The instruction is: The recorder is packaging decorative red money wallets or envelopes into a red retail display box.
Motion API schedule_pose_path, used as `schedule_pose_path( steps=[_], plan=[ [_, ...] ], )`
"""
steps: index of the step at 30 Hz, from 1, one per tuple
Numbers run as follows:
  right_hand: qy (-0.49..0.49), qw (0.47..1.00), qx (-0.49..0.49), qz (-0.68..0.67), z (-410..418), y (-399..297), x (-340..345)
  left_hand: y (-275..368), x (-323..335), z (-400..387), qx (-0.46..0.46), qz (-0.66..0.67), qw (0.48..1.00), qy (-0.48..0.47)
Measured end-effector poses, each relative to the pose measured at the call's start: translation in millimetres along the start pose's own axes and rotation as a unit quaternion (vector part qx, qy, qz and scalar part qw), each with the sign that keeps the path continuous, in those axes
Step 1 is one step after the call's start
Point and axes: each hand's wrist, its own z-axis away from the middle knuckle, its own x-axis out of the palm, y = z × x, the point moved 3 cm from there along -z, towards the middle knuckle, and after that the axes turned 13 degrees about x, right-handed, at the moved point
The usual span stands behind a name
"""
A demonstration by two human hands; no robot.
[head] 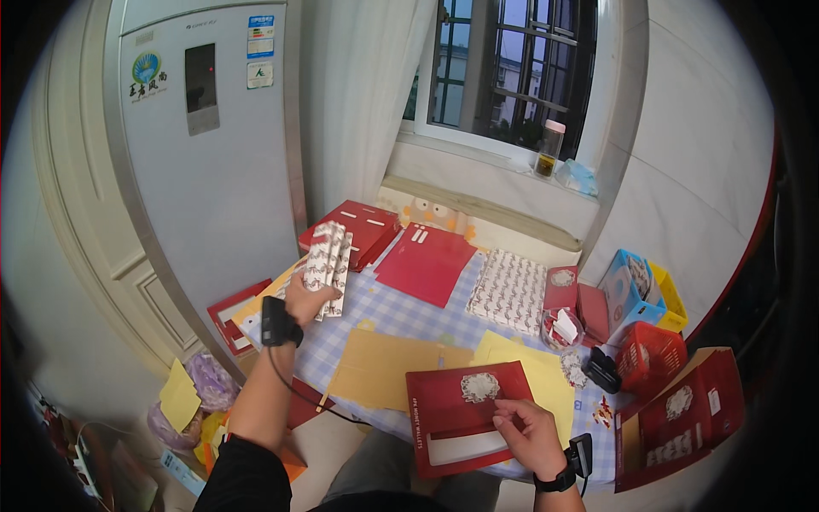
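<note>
My left hand point(307, 299) is on a small stack of white patterned paper wallets point(327, 265) at the table's left end, thumb towards their near side; whether it grips them is unclear. My right hand point(526, 435) rests its curled fingers over a dark red printed box or sleeve point(470, 406) with a cut-out window and a white ornate cut-out design point(480, 387). That red piece lies at the table's near edge, partly over yellow sheets point(524, 365) and beside a tan paper sheet point(390, 368).
Red flat pieces point(429, 262) and a red stack point(358, 230) lie at the back. A patterned sheet stack point(510, 288), a clear tub point(563, 329), a red basket point(652, 358), a blue box point(630, 288) and an open red carton point(684, 416) occupy the right side. A refrigerator point(211, 173) stands left.
</note>
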Motion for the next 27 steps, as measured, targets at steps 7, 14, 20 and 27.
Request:
schedule_pose_path(
  steps=[7, 14, 20, 27],
  plan=[
    [0.014, 0.996, -0.035, -0.083, 0.3, -10.9, -1.2, 65.9, 60.3, 91.8, -0.026, 0.432, 0.863, -0.261],
    [-0.080, 0.902, -0.005, -0.425, -1.1, -32.5, 3.9, 112.0, 135.3, 192.8, -0.097, 0.444, 0.798, -0.395],
    [-0.025, 0.922, 0.041, -0.383, 16.9, -32.5, -8.2, 120.1, 153.5, 230.4, -0.086, 0.425, 0.803, -0.410],
    [-0.011, 0.927, 0.043, -0.372, 34.1, -21.8, -7.9, 115.5, 162.4, 247.6, -0.071, 0.395, 0.806, -0.434]
  ],
)
